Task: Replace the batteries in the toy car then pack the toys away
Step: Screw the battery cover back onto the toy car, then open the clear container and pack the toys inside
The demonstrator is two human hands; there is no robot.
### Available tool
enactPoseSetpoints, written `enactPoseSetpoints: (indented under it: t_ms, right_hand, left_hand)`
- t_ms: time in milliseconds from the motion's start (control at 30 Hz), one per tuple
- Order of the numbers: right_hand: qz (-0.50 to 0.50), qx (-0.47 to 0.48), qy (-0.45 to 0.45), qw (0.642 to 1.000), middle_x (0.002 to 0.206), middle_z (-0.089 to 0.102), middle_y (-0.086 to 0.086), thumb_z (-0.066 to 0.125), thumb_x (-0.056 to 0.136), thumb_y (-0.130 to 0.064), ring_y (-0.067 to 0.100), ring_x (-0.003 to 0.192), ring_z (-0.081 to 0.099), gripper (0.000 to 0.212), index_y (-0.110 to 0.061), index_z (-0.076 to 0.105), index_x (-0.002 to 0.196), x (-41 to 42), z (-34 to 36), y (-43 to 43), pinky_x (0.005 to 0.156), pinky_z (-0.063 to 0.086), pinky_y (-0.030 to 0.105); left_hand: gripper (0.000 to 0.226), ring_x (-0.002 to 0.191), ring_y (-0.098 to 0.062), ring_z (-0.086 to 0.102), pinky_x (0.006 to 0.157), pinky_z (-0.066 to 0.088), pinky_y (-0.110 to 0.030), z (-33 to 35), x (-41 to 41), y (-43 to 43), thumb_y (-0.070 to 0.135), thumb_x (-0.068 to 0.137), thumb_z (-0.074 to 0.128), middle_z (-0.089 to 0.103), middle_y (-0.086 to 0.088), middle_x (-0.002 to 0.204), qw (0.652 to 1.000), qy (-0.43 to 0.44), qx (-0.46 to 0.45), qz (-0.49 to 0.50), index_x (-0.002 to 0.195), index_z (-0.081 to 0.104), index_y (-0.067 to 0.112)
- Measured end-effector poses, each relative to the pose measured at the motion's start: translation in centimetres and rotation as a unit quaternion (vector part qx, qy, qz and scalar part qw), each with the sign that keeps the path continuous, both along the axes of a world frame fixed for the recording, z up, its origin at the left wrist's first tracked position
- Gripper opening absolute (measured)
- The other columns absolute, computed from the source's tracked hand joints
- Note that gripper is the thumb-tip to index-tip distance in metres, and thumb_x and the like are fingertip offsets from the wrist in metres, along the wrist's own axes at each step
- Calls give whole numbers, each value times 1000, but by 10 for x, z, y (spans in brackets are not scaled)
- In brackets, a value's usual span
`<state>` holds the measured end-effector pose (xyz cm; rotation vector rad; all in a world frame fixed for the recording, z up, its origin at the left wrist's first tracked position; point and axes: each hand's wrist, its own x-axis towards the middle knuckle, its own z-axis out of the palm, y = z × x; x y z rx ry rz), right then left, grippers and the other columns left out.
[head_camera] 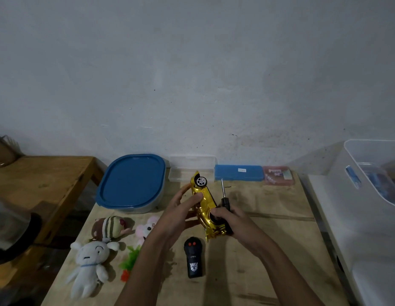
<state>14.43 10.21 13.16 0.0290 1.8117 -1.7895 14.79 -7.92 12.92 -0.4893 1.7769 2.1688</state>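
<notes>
Nearest on the tabletop lie a black remote control and, to its left, a white plush toy, a striped plush and a pink plush. Above the remote, both hands hold the gold toy car clear of the tabletop, tipped on its side, its long axis running away from the person with one wheel at the far end. The left hand wraps the car's left flank; the right hand grips its near end together with a black-handled screwdriver, shaft pointing away. The underside seems turned rightward, toward the tool hand. Beyond stand a blue-lidded container, a clear case and a blue case.
</notes>
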Motion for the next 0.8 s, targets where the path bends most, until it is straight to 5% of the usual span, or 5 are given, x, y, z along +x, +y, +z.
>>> enactPoseSetpoints:
  t_ms: [100, 233, 400, 600, 800]
  right_hand:
    - [21, 37, 11, 999, 99, 69, -7, 60, 91, -42, 7, 93, 62, 28, -19, 63, 107, 0, -1, 12, 71, 45, 23]
    - [-105, 65, 15, 992, 97, 72, -2, 57, 93, -41, 16, 85, 68, 27, -20, 66, 107, -10, -24, 45, 80, 52, 33]
    - [-192, 124, -20, 973, 73, 51, 5, 49, 98, -33, 14, 50, 43, 22, -19, 55, 82, -22, -49, 76, 54, 39, 30]
    - [-173, 146, -26, 974, 63, 38, -1, 42, 100, -35, 11, 45, 36, 26, -17, 50, 83, -28, -63, 87, 50, 34, 27]
    - [-157, 157, -25, 975, 63, 38, -1, 43, 100, -37, 11, 46, 35, 28, -15, 50, 85, -34, -70, 98, 48, 31, 27]
  left_hand:
    - [57, 96, -30, 72, 87, 59, -45, 0, -5, 11, 23, 85, 76, 75, -11, 105, 1000, 12, -6, 24, 135, 53, 33]
    - [54, 96, -23, 70, 81, 60, -38, -8, -11, 29, 23, 84, 78, 69, -8, 108, 991, 10, -132, 17, 130, 51, 37]
    - [42, 95, -14, 61, 80, 50, -29, -48, -20, 74, 28, 81, 78, 58, 14, 94, 943, -3, -320, -86, 115, 52, 30]
    - [57, 98, -27, 65, 76, 55, -36, -91, -34, 108, 47, 71, 74, 65, -3, 107, 874, -49, -459, -152, 117, 51, 22]
    - [75, 112, -33, 60, 84, 49, -38, -104, -47, 119, 55, 78, 69, 55, -10, 125, 836, -55, -522, -157, 139, 39, 23]
